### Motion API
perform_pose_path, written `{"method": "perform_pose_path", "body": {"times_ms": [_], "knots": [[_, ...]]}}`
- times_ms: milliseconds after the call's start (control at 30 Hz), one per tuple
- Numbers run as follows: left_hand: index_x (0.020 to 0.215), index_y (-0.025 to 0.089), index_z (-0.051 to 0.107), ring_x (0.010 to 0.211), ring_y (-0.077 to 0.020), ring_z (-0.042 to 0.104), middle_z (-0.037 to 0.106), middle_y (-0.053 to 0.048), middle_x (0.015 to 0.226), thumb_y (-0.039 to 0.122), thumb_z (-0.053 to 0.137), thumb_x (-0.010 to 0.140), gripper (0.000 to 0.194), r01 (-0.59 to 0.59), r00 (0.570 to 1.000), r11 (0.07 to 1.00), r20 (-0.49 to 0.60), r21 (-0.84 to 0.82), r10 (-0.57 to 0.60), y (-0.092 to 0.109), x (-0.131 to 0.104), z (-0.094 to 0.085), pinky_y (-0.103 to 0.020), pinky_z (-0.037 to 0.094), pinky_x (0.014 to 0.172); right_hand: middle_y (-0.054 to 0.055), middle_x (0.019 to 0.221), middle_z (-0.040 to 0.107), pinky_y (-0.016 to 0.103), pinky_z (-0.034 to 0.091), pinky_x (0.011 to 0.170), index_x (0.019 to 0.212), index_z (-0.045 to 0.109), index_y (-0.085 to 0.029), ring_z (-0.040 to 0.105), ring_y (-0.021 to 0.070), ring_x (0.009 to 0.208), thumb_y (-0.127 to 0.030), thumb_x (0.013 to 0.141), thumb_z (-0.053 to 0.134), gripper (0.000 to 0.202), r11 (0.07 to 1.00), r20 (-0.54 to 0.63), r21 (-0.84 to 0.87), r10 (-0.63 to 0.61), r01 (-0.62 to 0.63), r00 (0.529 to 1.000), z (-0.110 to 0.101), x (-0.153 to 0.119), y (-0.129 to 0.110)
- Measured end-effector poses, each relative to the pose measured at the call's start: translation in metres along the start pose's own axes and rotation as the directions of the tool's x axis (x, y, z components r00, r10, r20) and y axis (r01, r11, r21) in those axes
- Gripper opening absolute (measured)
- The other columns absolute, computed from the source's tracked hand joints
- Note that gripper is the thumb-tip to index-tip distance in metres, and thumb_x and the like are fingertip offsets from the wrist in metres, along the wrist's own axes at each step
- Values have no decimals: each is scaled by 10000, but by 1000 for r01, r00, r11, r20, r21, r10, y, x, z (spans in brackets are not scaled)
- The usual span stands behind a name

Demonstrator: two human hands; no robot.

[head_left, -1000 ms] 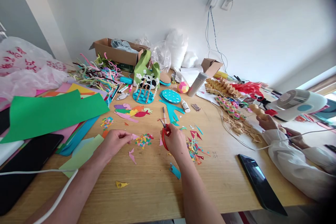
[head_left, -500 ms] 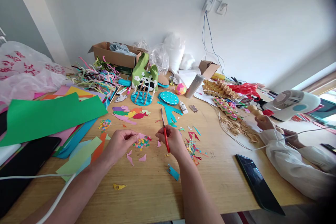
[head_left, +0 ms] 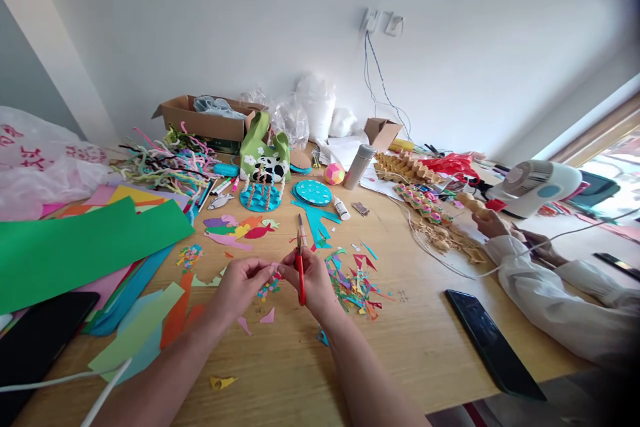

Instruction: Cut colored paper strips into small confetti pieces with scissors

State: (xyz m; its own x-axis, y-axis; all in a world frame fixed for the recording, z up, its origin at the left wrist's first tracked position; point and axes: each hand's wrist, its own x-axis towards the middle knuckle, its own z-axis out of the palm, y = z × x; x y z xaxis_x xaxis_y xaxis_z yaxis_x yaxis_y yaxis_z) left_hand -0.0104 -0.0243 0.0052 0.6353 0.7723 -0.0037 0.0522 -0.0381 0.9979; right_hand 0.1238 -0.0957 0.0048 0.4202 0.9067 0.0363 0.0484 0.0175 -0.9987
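Pale wall (head_left: 225, 20) rises behind a wooden worktop (head_left: 400, 353) strewn with cut paper. Near the middle, my left hand (head_left: 249, 285) pinches a small piece of pink paper (head_left: 275, 268) between thumb and finger, while my right hand (head_left: 315, 285), closed around red scissors (head_left: 301, 280), brings its fingertips to the same piece. The blades point away from me. Coloured dots (head_left: 269, 288) lie partly hidden just beyond my fingers, and a pink offcut (head_left: 267, 315) rests nearer me. Mixed scraps (head_left: 360, 283) spread beside my right hand; paper fish (head_left: 245, 227) lie farther back.
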Motion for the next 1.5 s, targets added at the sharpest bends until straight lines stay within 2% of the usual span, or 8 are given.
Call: {"method": "perform_pose_path", "body": {"times_ms": [233, 400, 633, 733, 933, 1200, 1333, 1500], "knots": [[718, 156, 655, 562, -124, 527, 621, -15, 625, 389, 680, 681, 237, 47, 998, 995, -32, -91, -50, -20, -1, -2, -218, 396, 522, -21, 621, 559, 212, 362, 517, 722, 545, -159, 483, 109, 563, -307, 649, 721, 241, 989, 46, -147, 10, -3, 999, 2, 2, 11], [624, 154, 633, 532, -119, 518, 598, -5, 560, 334, 704, 652, 196, 116, 993, 977, -4, -180, -119, -16, -3, -3, -226, 386, 521, -21, 600, 538, 217, 378, 515, 715, 533, -164, 494, 113, 551, -392, 698, 702, 284, 987, 70, -158, 12, -1, 997, 2, -2, 8], [638, 151, 678, 563, -112, 536, 633, -13, 592, 301, 764, 588, 180, 225, 963, 791, 7, -569, -269, -9, -2, -5, -227, 398, 544, 6, 581, 574, 252, 443, 527, 713, 517, -167, 556, 137, 511, -499, 727, 660, 361, 995, 154, -3, 98, -98, 983, 10, -8, 4], [634, 145, 687, 556, -109, 534, 635, -16, 584, 291, 775, 576, 180, 230, 961, 784, 8, -576, -276, -9, -3, -5, -226, 394, 546, -1, 606, 573, 242, 430, 537, 714, 517, -172, 547, 131, 540, -433, 683, 718, 331, 995, 103, 45, 83, -88, 991, 15, -9, 9], [662, 138, 693, 548, -100, 502, 608, -8, 568, 298, 743, 622, 172, 222, 970, 862, 17, -455, -241, -12, -6, -2, -219, 374, 542, -10, 634, 556, 225, 404, 559, 705, 514, -175, 502, 117, 588, -351, 647, 736, 289, 993, -10, 113, 34, -33, 999, 15, -7, 8], [635, 144, 664, 539, -102, 513, 599, 1, 559, 289, 717, 650, 155, 139, 985, 937, -54, -321, -165, -12, -6, -3, -217, 389, 538, 3, 641, 572, 230, 412, 540, 714, 526, -173, 508, 122, 575, -440, 646, 730, 343, 998, 38, 1, 63, -63, 997, 14, -8, 6], [634, 157, 674, 586, -120, 574, 651, -6, 603, 281, 747, 615, 145, 134, 976, 862, -87, -489, -202, -11, -4, -5, -237, 445, 596, 21, 627, 591, 233, 435, 527, 741, 552, -168, 550, 140, 580, -544, 685, 677, 400, 992, 72, -119, 46, -38, 996, 11, -11, 6], [671, 156, 701, 681, -138, 629, 697, -26, 692, 242, 771, 581, 143, 127, 962, 757, -105, -641, -251, -10, -1, -8, -260, 492, 706, -6, 530, 559, 231, 436, 451, 698, 519, -164, 556, 135, 462, -618, 683, 635, 470, 981, 243, -122, 175, -149, 954, 16, -15, 9]]}}
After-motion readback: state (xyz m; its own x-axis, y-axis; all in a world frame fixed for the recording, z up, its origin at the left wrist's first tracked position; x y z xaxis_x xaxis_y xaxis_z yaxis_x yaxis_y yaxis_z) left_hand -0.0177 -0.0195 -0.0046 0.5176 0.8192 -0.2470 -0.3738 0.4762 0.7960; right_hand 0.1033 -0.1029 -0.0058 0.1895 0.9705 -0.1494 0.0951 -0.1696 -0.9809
